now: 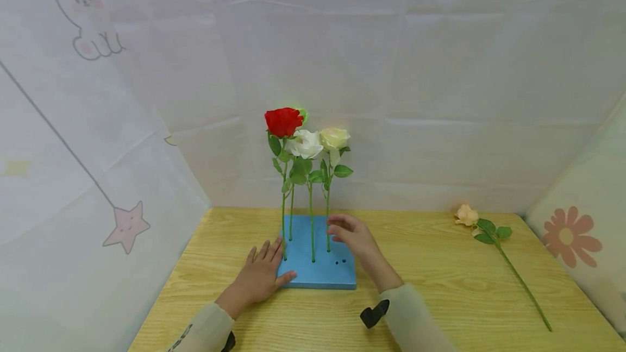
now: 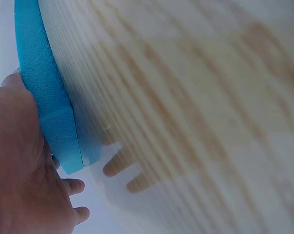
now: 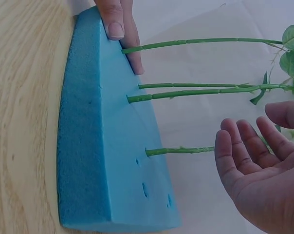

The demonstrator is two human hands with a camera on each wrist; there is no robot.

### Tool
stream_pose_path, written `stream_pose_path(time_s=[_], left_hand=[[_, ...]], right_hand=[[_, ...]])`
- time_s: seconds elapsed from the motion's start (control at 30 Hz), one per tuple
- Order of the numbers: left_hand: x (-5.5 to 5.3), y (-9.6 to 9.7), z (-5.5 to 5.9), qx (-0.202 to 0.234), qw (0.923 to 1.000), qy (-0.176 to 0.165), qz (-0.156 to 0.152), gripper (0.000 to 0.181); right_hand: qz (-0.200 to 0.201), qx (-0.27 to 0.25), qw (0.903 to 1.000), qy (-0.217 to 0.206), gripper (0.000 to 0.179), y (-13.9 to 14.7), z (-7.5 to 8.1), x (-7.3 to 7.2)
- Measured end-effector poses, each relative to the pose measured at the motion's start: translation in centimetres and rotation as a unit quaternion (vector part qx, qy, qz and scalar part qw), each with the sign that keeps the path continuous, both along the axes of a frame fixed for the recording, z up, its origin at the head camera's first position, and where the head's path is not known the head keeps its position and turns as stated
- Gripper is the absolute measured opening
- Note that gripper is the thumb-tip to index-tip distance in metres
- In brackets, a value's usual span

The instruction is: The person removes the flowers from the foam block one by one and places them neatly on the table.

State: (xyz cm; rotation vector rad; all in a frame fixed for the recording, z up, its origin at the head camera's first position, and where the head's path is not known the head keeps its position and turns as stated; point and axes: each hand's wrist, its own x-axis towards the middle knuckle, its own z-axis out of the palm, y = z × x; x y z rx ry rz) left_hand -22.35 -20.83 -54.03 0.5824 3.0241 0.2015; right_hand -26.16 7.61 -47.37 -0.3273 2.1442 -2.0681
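Observation:
A blue foam block point(image 1: 320, 276) lies on the table with several artificial roses standing upright in it: a red rose point(image 1: 283, 122), a white rose point(image 1: 306, 144), a pale yellow rose point(image 1: 335, 138) and a green bloom point(image 1: 303, 115) mostly hidden behind the red. My left hand point(image 1: 261, 273) rests on the block's left edge, fingers spread and thumb over the front corner. Beside the rightmost stem point(image 3: 181, 151) is my right hand point(image 1: 357, 240), its fingers loosely bent with nothing gripped. Bare holes point(image 3: 145, 189) show in the block near that stem.
A peach rose point(image 1: 467, 215) with a long green stem lies on the wooden table point(image 1: 415, 265) at the right. Pale printed cloth point(image 1: 440, 96) hangs behind the table and along both sides.

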Motion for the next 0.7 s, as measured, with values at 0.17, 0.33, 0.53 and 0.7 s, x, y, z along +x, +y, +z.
stream_pose_path(time_s=[0.17,0.33,0.53,0.7], left_hand=[[0.0,0.0,0.1,-0.001,1.0000,0.000,0.001,0.094],[0.1,0.0,0.2,0.006,1.0000,-0.002,0.001,0.094],[-0.1,-0.1,-0.1,0.004,0.9999,-0.009,0.003,0.095],[0.0,0.0,0.0,0.013,0.9999,0.001,-0.001,0.094]], right_hand=[[0.001,-0.003,1.0000,0.003,0.034,-0.7,-0.2,-0.4],[0.003,-0.008,1.0000,0.004,0.037,-1.3,-0.3,-0.8],[0.016,-0.016,0.9997,0.003,0.038,-1.9,-0.5,-1.2],[0.019,-0.010,0.9998,-0.004,0.037,-2.5,-0.6,-1.3]])
